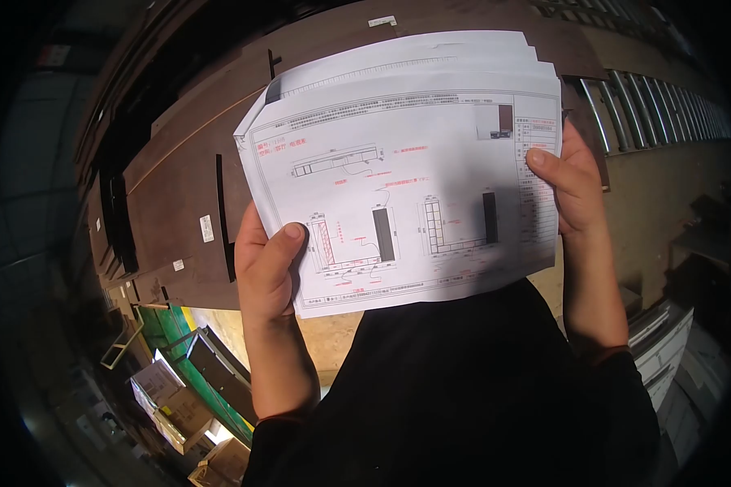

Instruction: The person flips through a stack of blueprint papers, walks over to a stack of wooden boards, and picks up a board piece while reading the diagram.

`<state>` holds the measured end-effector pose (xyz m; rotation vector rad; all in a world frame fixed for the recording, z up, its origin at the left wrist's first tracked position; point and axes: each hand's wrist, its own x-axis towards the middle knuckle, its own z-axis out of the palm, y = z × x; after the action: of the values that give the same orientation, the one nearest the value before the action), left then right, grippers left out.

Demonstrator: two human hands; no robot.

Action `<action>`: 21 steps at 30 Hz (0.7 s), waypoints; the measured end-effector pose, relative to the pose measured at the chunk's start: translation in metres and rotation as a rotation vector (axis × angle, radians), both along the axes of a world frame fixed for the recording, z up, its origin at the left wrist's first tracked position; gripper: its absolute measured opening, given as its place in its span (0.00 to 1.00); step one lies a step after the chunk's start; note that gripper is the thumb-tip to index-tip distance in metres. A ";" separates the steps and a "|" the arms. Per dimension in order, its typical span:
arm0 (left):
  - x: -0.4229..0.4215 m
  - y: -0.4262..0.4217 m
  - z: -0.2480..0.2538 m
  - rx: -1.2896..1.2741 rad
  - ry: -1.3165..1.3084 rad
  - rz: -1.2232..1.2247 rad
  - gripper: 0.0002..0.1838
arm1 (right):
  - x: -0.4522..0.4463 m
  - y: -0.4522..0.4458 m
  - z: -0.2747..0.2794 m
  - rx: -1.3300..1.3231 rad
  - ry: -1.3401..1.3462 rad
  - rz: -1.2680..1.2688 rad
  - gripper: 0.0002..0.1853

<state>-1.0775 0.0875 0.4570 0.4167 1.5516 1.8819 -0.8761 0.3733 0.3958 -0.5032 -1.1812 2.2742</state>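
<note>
A stack of printed drawing sheets is held up in front of my body, tilted a little. The top page carries line drawings of furniture with dimensions, red notes and a table along its right side. My left hand grips the lower left edge, thumb on top and fingers hidden behind the paper. At the upper right edge my right hand pinches the sheets, its thumb pressed on the printed table. The back pages show above the top one, slightly fanned.
Dark brown panels with white labels lie beyond the paper. A roller conveyor runs at the upper right. Cardboard boxes stand at the lower left, near a green strip. Stacked pale panels are at the right.
</note>
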 end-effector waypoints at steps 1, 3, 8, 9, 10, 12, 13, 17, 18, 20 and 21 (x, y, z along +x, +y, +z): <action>0.000 -0.001 -0.001 0.002 0.013 0.003 0.29 | 0.001 0.000 -0.001 -0.005 0.002 0.007 0.31; 0.001 -0.001 0.001 -0.006 0.009 -0.001 0.29 | 0.001 0.000 -0.001 -0.009 0.000 0.013 0.31; 0.001 -0.003 0.001 -0.007 0.015 -0.021 0.28 | 0.003 0.001 -0.003 -0.009 0.000 0.023 0.31; 0.000 -0.004 0.000 -0.003 0.019 -0.024 0.28 | 0.002 0.000 -0.003 -0.011 0.003 0.019 0.31; 0.000 -0.004 0.000 0.001 0.022 -0.027 0.28 | 0.002 0.000 -0.002 -0.013 0.005 0.014 0.30; 0.000 -0.004 0.000 0.005 0.029 -0.022 0.28 | 0.002 -0.001 0.000 -0.015 0.006 0.010 0.30; 0.000 -0.004 -0.001 0.007 0.033 -0.020 0.28 | 0.002 -0.001 0.000 -0.015 0.006 0.010 0.30; 0.000 -0.004 0.000 0.015 0.031 -0.028 0.28 | 0.003 0.000 -0.003 -0.018 -0.008 0.009 0.31; 0.001 -0.003 0.001 0.011 0.035 -0.024 0.28 | 0.002 0.000 -0.003 -0.023 -0.004 0.018 0.31; 0.001 -0.003 0.001 -0.002 0.038 -0.016 0.28 | 0.003 0.000 -0.003 -0.033 0.002 0.033 0.31; 0.001 -0.004 0.001 -0.010 0.039 -0.013 0.29 | 0.003 -0.001 -0.003 -0.028 -0.003 0.025 0.31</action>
<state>-1.0762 0.0837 0.4581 0.4603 1.5797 1.8657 -0.8735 0.3724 0.3932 -0.5056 -1.1650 2.3146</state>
